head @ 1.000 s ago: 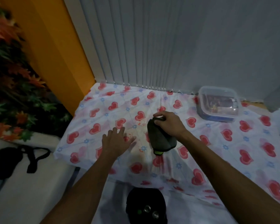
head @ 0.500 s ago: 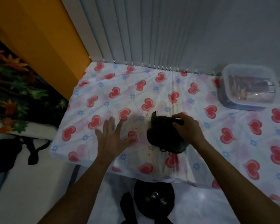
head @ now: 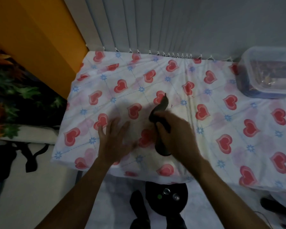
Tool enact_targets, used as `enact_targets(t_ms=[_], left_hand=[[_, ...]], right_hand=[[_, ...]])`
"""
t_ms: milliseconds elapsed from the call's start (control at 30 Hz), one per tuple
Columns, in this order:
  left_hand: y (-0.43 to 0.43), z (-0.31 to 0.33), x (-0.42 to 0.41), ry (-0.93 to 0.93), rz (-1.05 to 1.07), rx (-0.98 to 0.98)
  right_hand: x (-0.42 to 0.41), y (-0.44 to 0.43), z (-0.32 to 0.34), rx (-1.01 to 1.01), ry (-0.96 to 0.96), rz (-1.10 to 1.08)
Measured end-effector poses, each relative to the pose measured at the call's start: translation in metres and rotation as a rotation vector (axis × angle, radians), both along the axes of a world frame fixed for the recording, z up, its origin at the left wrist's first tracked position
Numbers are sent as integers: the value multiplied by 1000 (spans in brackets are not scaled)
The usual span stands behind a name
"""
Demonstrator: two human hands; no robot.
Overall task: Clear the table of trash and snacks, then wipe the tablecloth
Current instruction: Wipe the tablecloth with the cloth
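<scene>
A white tablecloth (head: 221,113) printed with red hearts and blue flowers covers the table. My right hand (head: 177,138) is closed on a dark cloth (head: 161,106) and presses it onto the tablecloth near the front middle; one corner of the cloth sticks up beyond my fingers. My left hand (head: 113,142) lies flat on the tablecloth just left of it, fingers spread, holding nothing. A faint yellowish stain shows on the fabric around the cloth.
A clear lidded plastic container (head: 269,73) with snacks inside stands at the table's back right. Grey vertical blinds (head: 172,25) hang behind the table, an orange wall (head: 40,38) to the left. A black bag (head: 3,159) lies on the floor left; a black device (head: 166,198) sits below the front edge.
My right hand has dragged the dark cloth toward the front edge, bunching it under my palm. The left hand stays flat beside it. The view has tilted down and closer.
</scene>
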State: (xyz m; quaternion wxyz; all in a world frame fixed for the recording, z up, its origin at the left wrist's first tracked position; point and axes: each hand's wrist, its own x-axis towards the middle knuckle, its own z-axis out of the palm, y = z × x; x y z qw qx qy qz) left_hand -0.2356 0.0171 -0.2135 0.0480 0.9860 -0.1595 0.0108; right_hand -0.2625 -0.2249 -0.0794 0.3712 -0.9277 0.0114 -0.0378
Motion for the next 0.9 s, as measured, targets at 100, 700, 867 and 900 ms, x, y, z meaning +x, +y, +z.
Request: enact_targets(t_ms=[100,700,867,900], left_hand=[[-1,-3,-2,2,-21,11],[4,-35,-9,-224,-23,-96],[3,-34,-10,-254,-41,-92],[3,-32,-11,-248,-41,-85]], right_hand=[[-19,33,-46,-259,21,208],[64,-53,-143,-635,-48,202],[91,-55,-135,-505,73,-189],[88,-44,-133,-502,26,-146]])
